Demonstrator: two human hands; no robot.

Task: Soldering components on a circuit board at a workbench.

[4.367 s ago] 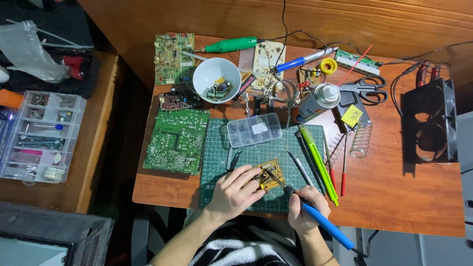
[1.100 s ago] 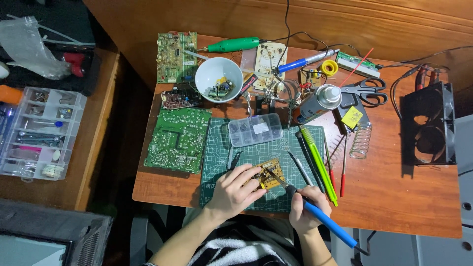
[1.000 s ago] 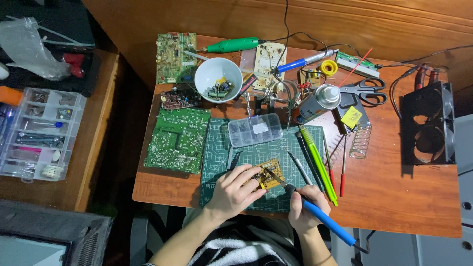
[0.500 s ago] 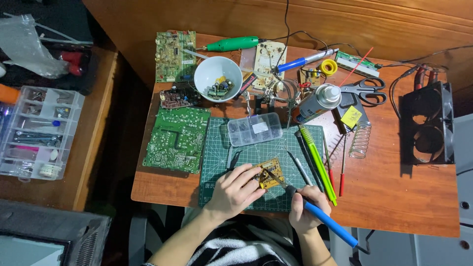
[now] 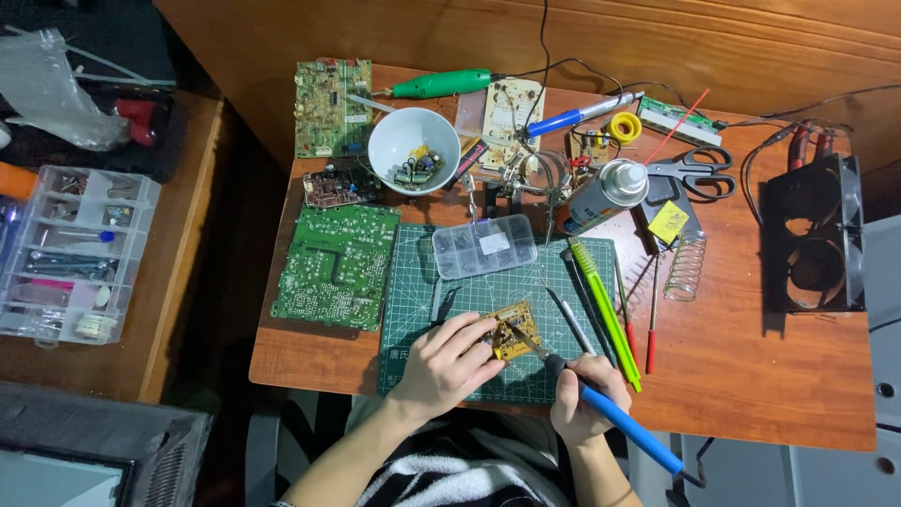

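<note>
On the green gridded cutting mat (image 5: 422, 282) at the front of the wooden bench (image 5: 751, 376), I pin a small yellow-brown circuit board (image 5: 514, 329) under the fingers of my left hand (image 5: 446, 364). My right hand (image 5: 584, 394) is closed around a blue-handled soldering iron (image 5: 619, 422), its metal tip touching the board. Just above the mat's top edge sits a clear plastic parts box (image 5: 483, 246), with a large green circuit board (image 5: 338, 265) lying off the mat's left side.

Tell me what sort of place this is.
Most likely a hobby electronics repair bench. The right hand holds a blue-handled soldering iron to a small yellow circuit board steadied by the left hand on a green cutting mat; a large green circuit board lies beside it.
</note>
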